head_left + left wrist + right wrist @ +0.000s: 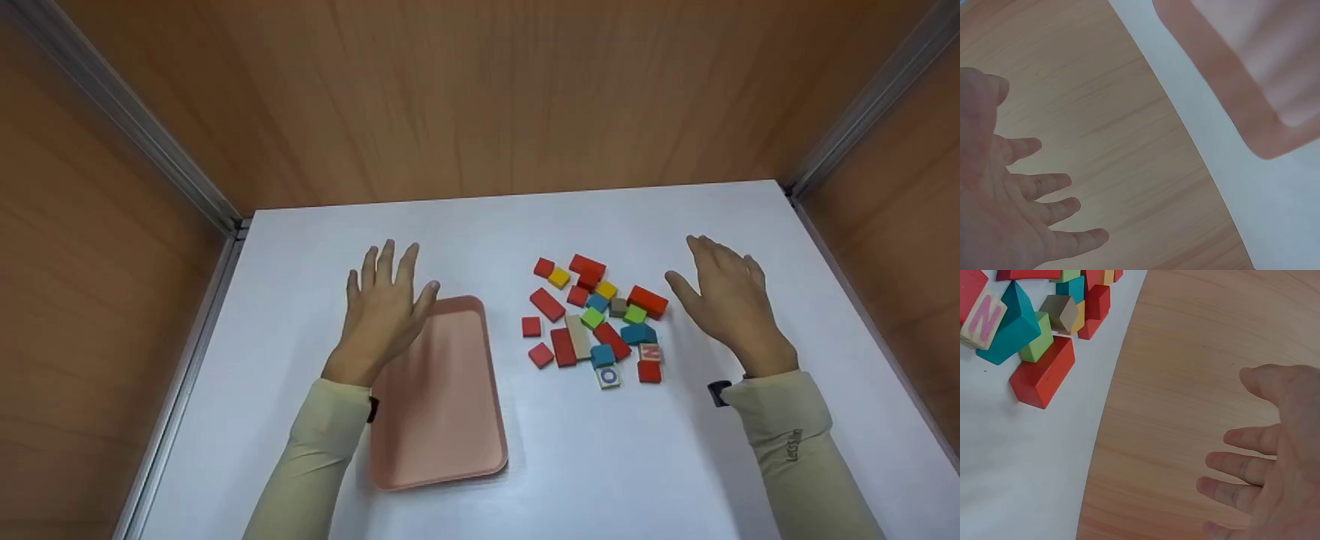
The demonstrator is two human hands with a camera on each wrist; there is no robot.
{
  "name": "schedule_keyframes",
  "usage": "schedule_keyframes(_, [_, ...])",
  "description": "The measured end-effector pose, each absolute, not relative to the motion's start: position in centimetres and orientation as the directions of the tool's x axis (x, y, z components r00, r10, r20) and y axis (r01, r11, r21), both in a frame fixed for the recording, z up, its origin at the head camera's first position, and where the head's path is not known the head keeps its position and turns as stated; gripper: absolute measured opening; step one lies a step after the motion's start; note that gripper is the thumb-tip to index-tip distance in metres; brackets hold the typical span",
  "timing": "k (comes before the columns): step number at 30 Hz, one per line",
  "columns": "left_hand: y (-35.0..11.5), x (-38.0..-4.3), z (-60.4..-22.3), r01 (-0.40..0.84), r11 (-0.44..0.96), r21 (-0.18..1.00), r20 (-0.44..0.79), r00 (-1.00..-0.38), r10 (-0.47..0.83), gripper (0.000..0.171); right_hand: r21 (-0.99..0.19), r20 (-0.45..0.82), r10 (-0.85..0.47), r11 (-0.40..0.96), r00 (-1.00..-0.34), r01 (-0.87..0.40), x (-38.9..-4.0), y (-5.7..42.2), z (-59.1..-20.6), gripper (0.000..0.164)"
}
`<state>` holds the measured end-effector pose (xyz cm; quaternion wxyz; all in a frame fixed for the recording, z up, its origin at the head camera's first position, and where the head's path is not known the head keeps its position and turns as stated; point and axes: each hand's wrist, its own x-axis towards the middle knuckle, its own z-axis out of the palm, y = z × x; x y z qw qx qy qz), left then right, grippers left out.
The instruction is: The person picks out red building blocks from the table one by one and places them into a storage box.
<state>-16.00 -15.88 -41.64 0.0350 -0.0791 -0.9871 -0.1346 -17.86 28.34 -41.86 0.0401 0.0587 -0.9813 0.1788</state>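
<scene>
My left hand (381,315) hovers over the upper left part of a pink rectangular tray (439,397), fingers spread and holding nothing. In the left wrist view the tray's rounded corner (1266,138) shows apart from the hand (1010,191). To the right of the colored blocks hangs my right hand (726,304), fingers extended, nothing in it. Its nearest block is a red rectangular one (648,301), also seen in the right wrist view with a teal triangular block (1013,326) and a block marked N (983,318). The right hand (1275,467) touches none of them.
The loose blocks lie in a cluster on the white table (570,457), among them a tan plank (578,337), a block with a blue ring (608,376) and a yellow cube (559,278). Wooden panels (480,97) enclose the table at the back and sides.
</scene>
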Motion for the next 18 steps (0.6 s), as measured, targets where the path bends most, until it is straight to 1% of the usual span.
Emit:
schedule_keyframes(8, [-17.2, -15.5, -43.2, 0.155, 0.949, 0.274, 0.098, -0.986, 0.133, 0.065, -0.379, 0.121, -0.084, 0.917, -0.989, -0.124, -17.5, 28.5, -42.4, 0.064])
schedule_keyframes(15, [-19.7, -14.5, -45.4, 0.150, 0.927, 0.343, 0.115, -0.986, 0.117, 0.064, -0.395, 0.118, -0.088, 0.910, -0.989, -0.128, -17.6, 28.7, -43.1, 0.064])
schedule_keyframes(18, [-20.6, -14.0, -46.4, 0.131, 0.920, 0.369, 0.085, -0.991, 0.107, 0.064, -0.392, 0.119, -0.094, 0.910, -0.989, -0.133, -17.7, 28.7, -43.5, 0.064])
